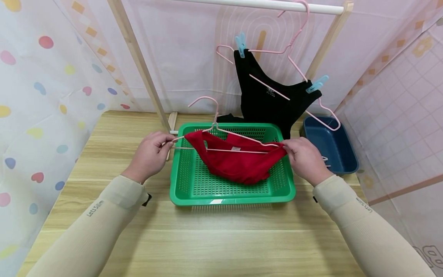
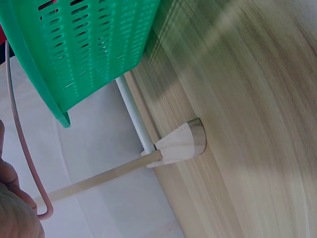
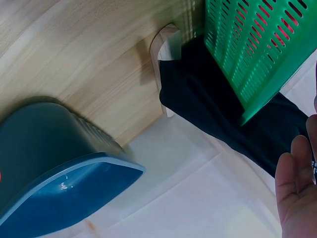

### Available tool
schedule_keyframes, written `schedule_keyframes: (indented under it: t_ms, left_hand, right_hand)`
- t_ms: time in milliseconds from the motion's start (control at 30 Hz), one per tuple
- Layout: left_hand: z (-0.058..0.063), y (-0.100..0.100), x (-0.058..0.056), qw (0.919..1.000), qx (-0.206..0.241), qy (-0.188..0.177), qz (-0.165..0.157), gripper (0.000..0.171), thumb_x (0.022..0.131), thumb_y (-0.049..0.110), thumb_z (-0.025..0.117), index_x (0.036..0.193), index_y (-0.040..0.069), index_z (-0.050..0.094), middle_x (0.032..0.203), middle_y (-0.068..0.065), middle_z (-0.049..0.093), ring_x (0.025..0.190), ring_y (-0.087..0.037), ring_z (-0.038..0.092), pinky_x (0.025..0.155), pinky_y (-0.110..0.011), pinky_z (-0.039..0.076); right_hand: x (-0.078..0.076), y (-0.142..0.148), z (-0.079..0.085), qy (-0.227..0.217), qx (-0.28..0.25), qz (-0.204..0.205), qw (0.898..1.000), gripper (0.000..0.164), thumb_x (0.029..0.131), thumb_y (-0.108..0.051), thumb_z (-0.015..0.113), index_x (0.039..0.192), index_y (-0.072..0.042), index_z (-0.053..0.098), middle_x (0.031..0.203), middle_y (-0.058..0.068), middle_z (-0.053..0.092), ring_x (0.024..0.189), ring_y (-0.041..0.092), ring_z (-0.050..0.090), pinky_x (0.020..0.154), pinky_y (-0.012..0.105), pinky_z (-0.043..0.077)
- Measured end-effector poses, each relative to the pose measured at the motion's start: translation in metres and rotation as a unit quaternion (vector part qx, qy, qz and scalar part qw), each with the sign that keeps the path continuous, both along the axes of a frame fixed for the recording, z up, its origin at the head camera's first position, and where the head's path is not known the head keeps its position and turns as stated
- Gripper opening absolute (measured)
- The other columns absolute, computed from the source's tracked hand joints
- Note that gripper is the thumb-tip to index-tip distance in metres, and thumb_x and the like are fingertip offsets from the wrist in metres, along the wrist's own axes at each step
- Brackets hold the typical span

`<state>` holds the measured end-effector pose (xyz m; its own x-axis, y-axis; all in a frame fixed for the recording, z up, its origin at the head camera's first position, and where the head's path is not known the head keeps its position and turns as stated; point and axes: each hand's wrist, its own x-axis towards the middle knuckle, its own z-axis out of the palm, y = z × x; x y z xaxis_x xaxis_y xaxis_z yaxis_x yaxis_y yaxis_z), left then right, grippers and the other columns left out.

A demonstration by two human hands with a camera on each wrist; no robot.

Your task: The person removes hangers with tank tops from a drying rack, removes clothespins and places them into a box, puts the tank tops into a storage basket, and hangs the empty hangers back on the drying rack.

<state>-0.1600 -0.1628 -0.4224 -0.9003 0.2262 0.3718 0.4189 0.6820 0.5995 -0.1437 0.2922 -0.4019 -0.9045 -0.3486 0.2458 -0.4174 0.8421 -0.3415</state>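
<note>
- Right now the red garment (image 1: 238, 165) stretches across the pink hanger (image 1: 238, 135), over the green basket (image 1: 235, 201); whether its bottom touches the basket's floor cannot be told
- The left hand (image 1: 149, 156) pinches the hanger's left end between thumb and fingers, while the right hand (image 1: 306, 157) grips the garment's right strap by the hanger's other end
- The cloth looks light, soft and limp (it sags into a bunch below), so the straps should give better control than the slack middle
- The hanger seems thin but stiff, probably smooth enough for straps to slip; its ends or neck look surest to hold
- The basket's rim runs close to both hands, with the black garment (image 1: 266, 104) behind it and the blue tub (image 1: 350, 154) to the right
- More room lies toward the person, above the table's (image 1: 214, 246) front part
</note>
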Motion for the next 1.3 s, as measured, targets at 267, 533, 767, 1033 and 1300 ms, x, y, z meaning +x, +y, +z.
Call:
schedule_keyframes:
  t_ms: [267,533,767,1033,1300]
  left_hand:
    - [-0.0003,-0.0018,0.0002,1.0,0.002,0.001,0.003,0.014,0.102,0.0,0.063,0.106,0.002,0.076,0.1,-0.013,0.074,0.098,-0.029,0.061,0.085,-0.043,0.043]
    - [0.0008,-0.0024,0.0009,1.0,0.006,-0.002,0.007,0.014,0.102,-0.001,0.062,0.106,0.001,0.075,0.1,-0.014,0.074,0.097,-0.029,0.059,0.085,-0.042,0.042]
    - [0.001,-0.0028,0.001,0.9998,0.013,-0.01,0.01,0.014,0.102,-0.001,0.062,0.105,0.001,0.075,0.101,-0.014,0.074,0.099,-0.029,0.06,0.086,-0.043,0.042]
    - [0.0004,-0.0039,0.001,0.9998,0.017,-0.012,0.009,0.014,0.103,-0.001,0.061,0.106,0.001,0.075,0.102,-0.016,0.074,0.099,-0.03,0.061,0.087,-0.044,0.043]
    - [-0.0001,-0.0052,-0.0002,0.9997,0.021,-0.006,0.009,0.014,0.102,-0.002,0.061,0.105,-0.001,0.075,0.098,-0.015,0.073,0.095,-0.027,0.059,0.083,-0.041,0.042]
  right_hand:
    - [0.0013,0.0,0.0009,0.002,0.004,-0.006,1.0,0.022,0.104,-0.002,0.058,0.118,-0.001,0.075,0.115,0.018,0.077,0.109,0.036,0.067,0.099,0.053,0.055]
    - [0.0018,0.0011,-0.0002,0.012,0.004,-0.008,1.0,0.022,0.104,-0.002,0.059,0.119,0.0,0.074,0.114,0.018,0.078,0.107,0.036,0.068,0.098,0.053,0.055]
    - [0.0016,0.0023,-0.0021,0.025,0.006,-0.006,1.0,0.021,0.104,-0.002,0.059,0.118,0.001,0.074,0.11,0.017,0.078,0.102,0.036,0.068,0.095,0.053,0.057]
    - [0.0022,0.003,-0.0037,0.019,0.006,-0.015,1.0,0.023,0.103,0.0,0.058,0.12,0.003,0.073,0.114,0.019,0.077,0.102,0.036,0.068,0.094,0.053,0.057]
    - [0.0033,0.0037,-0.0049,0.012,0.005,-0.024,1.0,0.022,0.103,0.0,0.059,0.121,0.004,0.072,0.111,0.02,0.077,0.099,0.036,0.067,0.09,0.052,0.059]
